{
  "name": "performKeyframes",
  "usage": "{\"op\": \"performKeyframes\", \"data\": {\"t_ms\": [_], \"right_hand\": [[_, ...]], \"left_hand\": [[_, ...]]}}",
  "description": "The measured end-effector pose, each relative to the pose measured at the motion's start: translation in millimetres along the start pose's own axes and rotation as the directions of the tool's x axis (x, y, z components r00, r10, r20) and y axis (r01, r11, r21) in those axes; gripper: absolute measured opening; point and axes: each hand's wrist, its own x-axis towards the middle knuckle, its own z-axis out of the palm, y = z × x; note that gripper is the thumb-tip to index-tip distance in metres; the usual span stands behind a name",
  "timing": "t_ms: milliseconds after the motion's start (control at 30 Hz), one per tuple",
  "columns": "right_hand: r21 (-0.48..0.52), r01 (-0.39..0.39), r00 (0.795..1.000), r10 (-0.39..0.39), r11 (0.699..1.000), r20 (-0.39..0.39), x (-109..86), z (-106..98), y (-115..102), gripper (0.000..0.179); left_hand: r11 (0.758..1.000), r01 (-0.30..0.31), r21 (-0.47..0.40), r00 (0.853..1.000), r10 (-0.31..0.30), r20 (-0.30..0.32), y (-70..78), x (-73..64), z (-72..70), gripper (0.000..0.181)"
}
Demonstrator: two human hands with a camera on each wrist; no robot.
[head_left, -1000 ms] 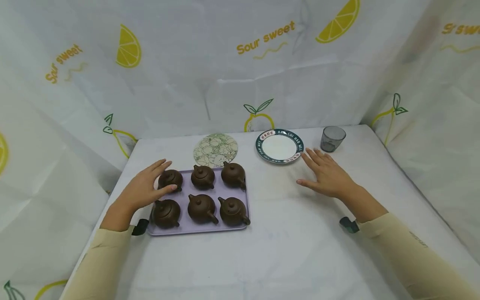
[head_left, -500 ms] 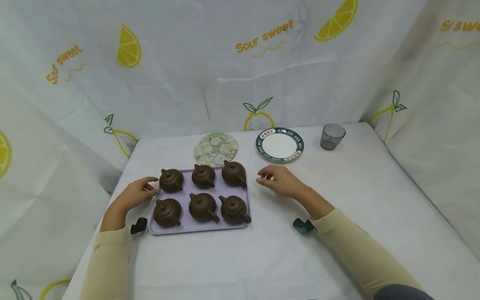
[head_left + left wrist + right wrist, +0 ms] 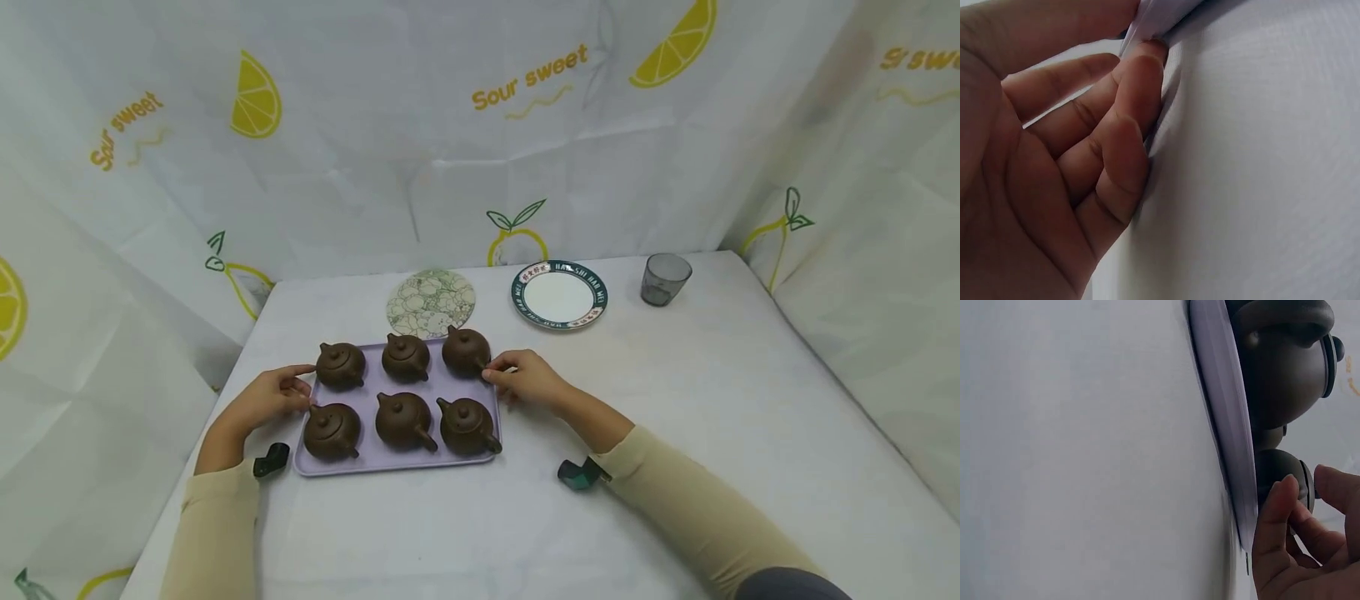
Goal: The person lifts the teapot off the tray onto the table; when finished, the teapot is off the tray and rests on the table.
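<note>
A lilac tray (image 3: 367, 468) bears several small dark brown teapots in two rows. At its left edge my left hand (image 3: 264, 402) grips the rim. In the left wrist view the fingers (image 3: 1138, 84) curl beneath the tray edge, with the thumb above. My right hand (image 3: 531, 379) is at the tray's right edge, fingers bent, its tips by the handle of the back right teapot (image 3: 463, 350). The right wrist view has a gap between thumb and fingers, with that teapot (image 3: 1279, 469) behind. Whether they touch the handle or rim is hidden.
Behind the tray lies a round patterned mat (image 3: 431, 302). A white plate (image 3: 558, 298) with a dark green rim is right of the mat. A grey glass (image 3: 664, 280) stands farther right. White lemon-print cloth (image 3: 420, 200) hangs behind the table.
My right hand has moved left from near the plate and glass to the tray's right edge. My left hand has come down from above the teapots to the tray's left rim.
</note>
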Motion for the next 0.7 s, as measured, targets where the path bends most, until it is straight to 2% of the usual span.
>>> {"op": "performKeyframes", "data": {"t_ms": [200,367,500,700], "right_hand": [[0.074,-0.001,0.999,0.004,0.997,-0.039,5.1,8,-2,0.016],[0.046,0.018,0.998,-0.015,0.999,-0.065,5.9,9,1,0.014],[-0.003,0.063,0.997,-0.063,0.998,-0.038,1.8,2,2,0.015],[0.014,0.082,0.997,-0.082,0.997,-0.001,-10.2,-11,-2,0.019]], "left_hand": [[0.997,-0.037,-0.061,0.999,0.037,-0.003,-4.0,-2.0,0.0,0.072],[0.996,-0.051,-0.070,0.999,0.050,-0.019,-7.6,-3.7,2.1,0.070],[0.994,-0.065,-0.088,0.998,0.063,-0.021,-10.3,-3.0,2.5,0.069],[0.989,-0.081,-0.121,0.997,0.079,-0.023,-12.3,-2.7,2.8,0.069]]}}
